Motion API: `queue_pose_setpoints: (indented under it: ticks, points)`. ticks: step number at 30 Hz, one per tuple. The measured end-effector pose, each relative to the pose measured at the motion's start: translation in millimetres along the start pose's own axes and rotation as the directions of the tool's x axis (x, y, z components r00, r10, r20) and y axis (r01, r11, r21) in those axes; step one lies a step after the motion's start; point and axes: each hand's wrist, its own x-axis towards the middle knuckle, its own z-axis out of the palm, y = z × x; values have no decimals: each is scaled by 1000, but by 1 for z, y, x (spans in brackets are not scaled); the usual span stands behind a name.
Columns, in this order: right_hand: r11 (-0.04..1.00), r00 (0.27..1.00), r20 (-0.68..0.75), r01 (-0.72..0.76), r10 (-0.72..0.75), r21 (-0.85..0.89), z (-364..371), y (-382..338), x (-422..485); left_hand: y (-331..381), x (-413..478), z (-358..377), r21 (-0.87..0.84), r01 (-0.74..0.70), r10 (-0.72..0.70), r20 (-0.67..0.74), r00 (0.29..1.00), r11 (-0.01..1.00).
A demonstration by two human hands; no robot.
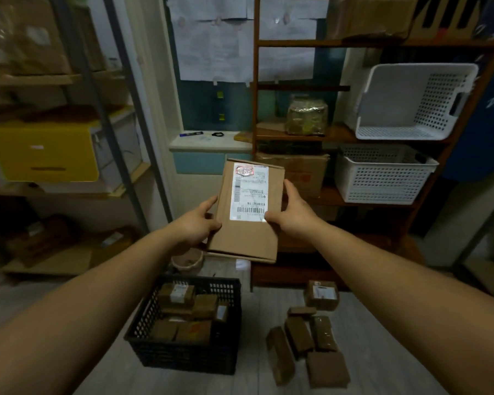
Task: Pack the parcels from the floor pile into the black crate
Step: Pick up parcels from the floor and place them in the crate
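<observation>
A flat brown cardboard parcel [247,238] with a white shipping label faces me, held up at chest height. My left hand [196,223] grips its left edge and my right hand [290,210] grips its right edge. Below it on the floor stands the black crate [183,357], holding several brown parcels [188,306]. To the crate's right lies the floor pile [308,343] of several brown parcels, one of them [322,295] with a white label on top.
A wooden shelf unit [340,132] at the right holds two white perforated baskets [382,175] and a cardboard box. Metal shelving [97,95] at the left carries a yellow box [43,151] and more cartons. A window ledge is straight ahead. A tape roll [187,259] lies behind the crate.
</observation>
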Motion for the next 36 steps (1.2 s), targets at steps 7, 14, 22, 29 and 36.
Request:
queue_pose_setpoints:
  ticks: [7,14,22,29,36]
  points:
    - [982,983,-100,-142,155,125,53,-18,58,-33,32,-66,81,70,-75,59,995,994]
    - [903,926,-200,-234,319,360,106,1,149,-62,103,-113,-139,258,-271,-84,959,956]
    - [916,909,-166,-350,382,196,176,39,200,-109,179,-151,-268,289,-366,-309,878,919]
    - [903,896,-120,-428,428,24,233,64,203,-176,240,-181,-186,246,-281,-195,940,951]
    - [852,852,-55,-523,521,-26,353,125,181,-305,271,-203,140,159,-157,-22,987,977]
